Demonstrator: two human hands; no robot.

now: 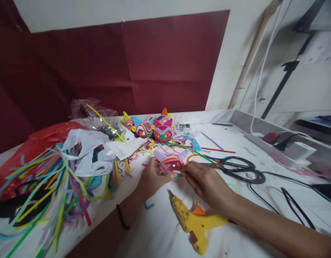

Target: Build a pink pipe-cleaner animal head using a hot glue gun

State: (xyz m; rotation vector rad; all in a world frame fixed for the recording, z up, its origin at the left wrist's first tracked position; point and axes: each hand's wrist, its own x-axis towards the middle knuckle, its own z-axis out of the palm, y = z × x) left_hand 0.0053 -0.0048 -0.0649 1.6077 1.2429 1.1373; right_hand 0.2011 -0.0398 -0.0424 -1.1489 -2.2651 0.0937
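The left grip is clamped on the left side of a small figure with purple ears, thumb along its near side and fingers behind. The right grip has its fingertips bunched at the figure's right side; whether they close on the figure itself or on a loose strip there, I cannot tell. The figure is held up over the middle of the white surface, its rounded reddish middle facing the near edge.

Along the left edge a red plastic bag lies under and behind a spread heap of fuzzy coloured strips, which reaches down to the near left corner. On the heap's right side sits a crumpled white bag. A yellow glue gun lies towards the near edge, just below both grips, nozzle pointing away to the left. Black-handled scissors lie beyond the right grip, handles towards the right edge. Several finished figures cluster by the far edge, touching one another. A white adapter sits by the raised right edge. Smallest, a bent blue bit rests left of the glue gun.
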